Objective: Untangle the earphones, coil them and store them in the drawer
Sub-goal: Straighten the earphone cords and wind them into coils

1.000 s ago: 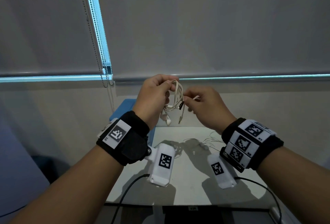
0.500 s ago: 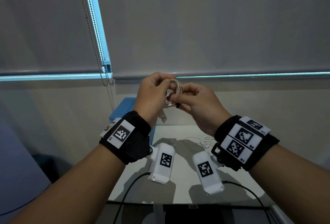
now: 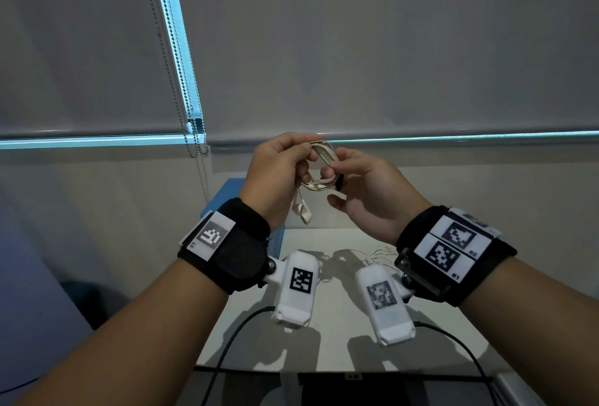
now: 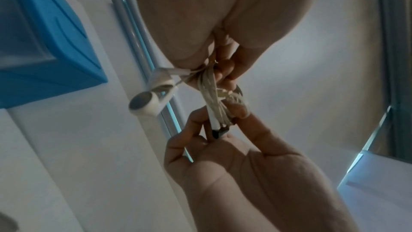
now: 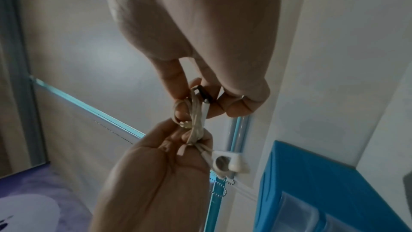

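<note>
Currently your left hand (image 3: 278, 175) pinches the cream-white coiled earphone cable (image 3: 319, 167) between curled fingers while your right hand (image 3: 366, 188) grips its black-tipped plug end (image 4: 219, 132); tuck that end snugly under the loops beside your left fingertips.

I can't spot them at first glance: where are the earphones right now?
In the head view the earphones are held up mid-frame as a coil between the left hand and right hand, above the white table, earbuds dangling below the left hand.
</note>
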Demonstrator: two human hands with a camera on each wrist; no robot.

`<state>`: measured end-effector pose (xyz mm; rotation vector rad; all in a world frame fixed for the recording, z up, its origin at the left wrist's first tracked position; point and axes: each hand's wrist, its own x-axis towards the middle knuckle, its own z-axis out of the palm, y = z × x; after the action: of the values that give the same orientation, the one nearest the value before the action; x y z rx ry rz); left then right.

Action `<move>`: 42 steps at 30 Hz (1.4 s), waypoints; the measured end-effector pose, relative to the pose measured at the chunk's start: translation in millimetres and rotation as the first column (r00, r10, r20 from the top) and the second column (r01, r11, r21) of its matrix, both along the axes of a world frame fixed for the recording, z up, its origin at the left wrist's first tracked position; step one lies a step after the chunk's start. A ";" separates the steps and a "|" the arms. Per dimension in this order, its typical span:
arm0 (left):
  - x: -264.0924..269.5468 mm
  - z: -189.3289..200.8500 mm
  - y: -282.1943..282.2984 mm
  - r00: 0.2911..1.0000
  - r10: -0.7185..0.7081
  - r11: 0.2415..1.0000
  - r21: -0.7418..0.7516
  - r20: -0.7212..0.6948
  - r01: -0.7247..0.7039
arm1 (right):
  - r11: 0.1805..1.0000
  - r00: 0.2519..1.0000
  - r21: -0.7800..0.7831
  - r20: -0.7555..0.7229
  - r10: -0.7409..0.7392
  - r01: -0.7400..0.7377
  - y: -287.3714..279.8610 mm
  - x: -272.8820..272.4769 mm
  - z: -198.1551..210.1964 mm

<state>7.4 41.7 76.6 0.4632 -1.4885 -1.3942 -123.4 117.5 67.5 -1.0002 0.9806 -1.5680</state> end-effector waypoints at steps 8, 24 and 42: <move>-2.8 -0.7 -3.2 0.999 -0.051 0.999 0.007 0.001 0.051 | 0.999 0.979 0.003 -0.199 0.054 -0.054 4.0 -6.2 0.7; -1.3 -10.4 -11.7 0.989 0.146 0.989 0.021 -0.002 -0.146 | 0.979 0.811 -0.129 -0.549 -0.201 0.155 -0.9 -6.6 -23.4; -2.0 -24.5 -10.9 0.977 -0.028 0.999 -0.037 0.210 0.037 | 0.997 0.794 -0.033 -0.604 -0.077 0.072 -14.5 -41.7 -10.1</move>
<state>5.4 30.7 52.1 0.5770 -1.6982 -1.3702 -165.2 103.0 57.4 -1.5388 1.4637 -1.3251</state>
